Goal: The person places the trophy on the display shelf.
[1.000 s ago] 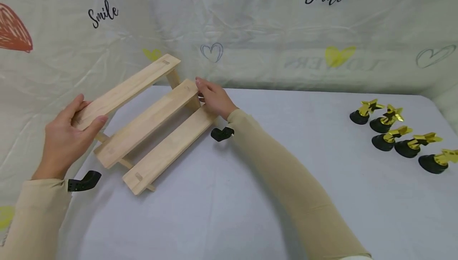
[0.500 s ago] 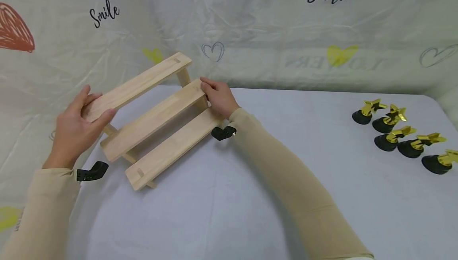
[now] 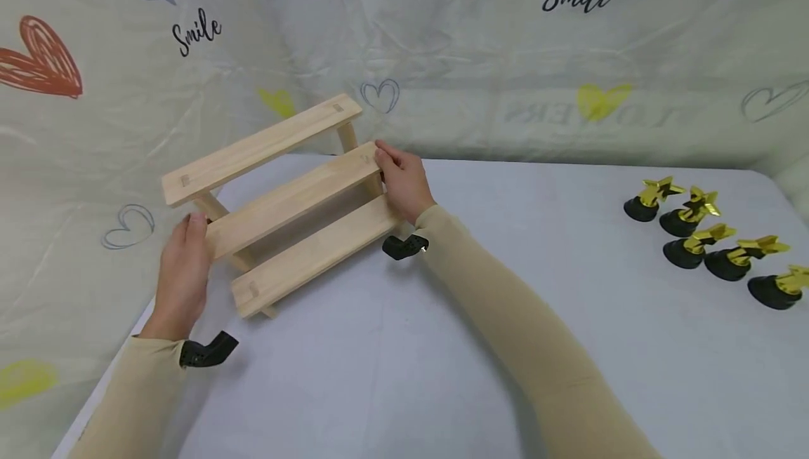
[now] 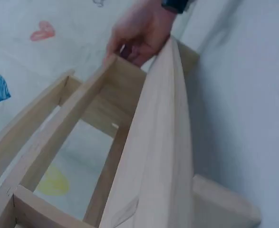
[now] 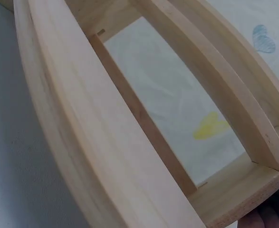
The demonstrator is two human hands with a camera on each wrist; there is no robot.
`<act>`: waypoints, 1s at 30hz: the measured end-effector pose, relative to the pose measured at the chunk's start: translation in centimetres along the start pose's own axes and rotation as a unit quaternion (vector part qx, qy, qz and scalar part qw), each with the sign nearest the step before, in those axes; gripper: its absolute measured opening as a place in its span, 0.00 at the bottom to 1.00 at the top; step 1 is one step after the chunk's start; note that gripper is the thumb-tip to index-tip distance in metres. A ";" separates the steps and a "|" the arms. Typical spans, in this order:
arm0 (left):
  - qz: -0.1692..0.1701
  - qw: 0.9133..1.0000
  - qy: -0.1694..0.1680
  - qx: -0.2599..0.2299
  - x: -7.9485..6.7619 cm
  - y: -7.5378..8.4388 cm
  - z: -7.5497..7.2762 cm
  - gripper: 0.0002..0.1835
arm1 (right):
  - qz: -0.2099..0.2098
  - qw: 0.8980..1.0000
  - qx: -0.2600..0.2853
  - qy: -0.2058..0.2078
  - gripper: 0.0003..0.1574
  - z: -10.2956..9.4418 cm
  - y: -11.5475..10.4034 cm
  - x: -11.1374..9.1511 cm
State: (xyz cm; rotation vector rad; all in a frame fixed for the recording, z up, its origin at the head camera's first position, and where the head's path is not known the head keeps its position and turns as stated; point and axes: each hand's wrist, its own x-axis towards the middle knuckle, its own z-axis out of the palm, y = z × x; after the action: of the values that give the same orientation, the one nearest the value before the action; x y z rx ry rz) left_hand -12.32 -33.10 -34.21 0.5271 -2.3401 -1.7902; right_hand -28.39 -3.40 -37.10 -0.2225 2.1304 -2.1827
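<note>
A three-tier wooden step shelf [image 3: 297,199] of pale boards stands slanted at the table's left, its right end farther back. At its left end, my left hand [image 3: 182,273] grips the middle tier, fingers pointing up and partly hidden behind the wood. My right hand [image 3: 406,184] holds the right end of the middle tier, thumb side on top, the other fingers out of sight. The left wrist view shows this right hand [image 4: 141,33] curled at the shelf's far end. Dark fingertips [image 5: 265,218] appear under a side piece in the right wrist view.
Several gold star trophies [image 3: 689,210] on black bases stand at the right of the white-covered table [image 3: 505,234]. A pale backdrop [image 3: 468,38] with hearts and "Smile" prints hangs right behind the table. Each wrist carries a small black camera mount [image 3: 208,350].
The shelf has moved to the right and turned slightly. My left hand has let go of the top board's left end and now grips lower, at the middle tier. My right hand has kept its hold.
</note>
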 end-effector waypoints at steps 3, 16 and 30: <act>-0.013 0.987 -0.043 -0.155 -1.1 -0.7 0.4 0.43 | 0.005 1.000 0.030 -0.004 0.29 -0.5 0.1 0.1; -0.015 0.897 -0.108 -0.427 -0.6 -1.8 0.0 0.38 | 0.081 0.969 0.229 -0.049 0.33 -2.5 0.1 0.1; -0.040 0.843 -0.136 -0.519 1.0 -2.0 1.0 0.34 | 0.107 0.928 0.355 -0.047 0.27 -5.7 0.2 -1.3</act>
State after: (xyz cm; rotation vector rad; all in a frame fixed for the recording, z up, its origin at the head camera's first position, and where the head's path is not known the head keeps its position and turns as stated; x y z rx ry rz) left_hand -13.24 -33.02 -36.49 0.1853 -1.0867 -2.8906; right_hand -28.04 2.38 -37.52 -0.0328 1.1302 -2.5537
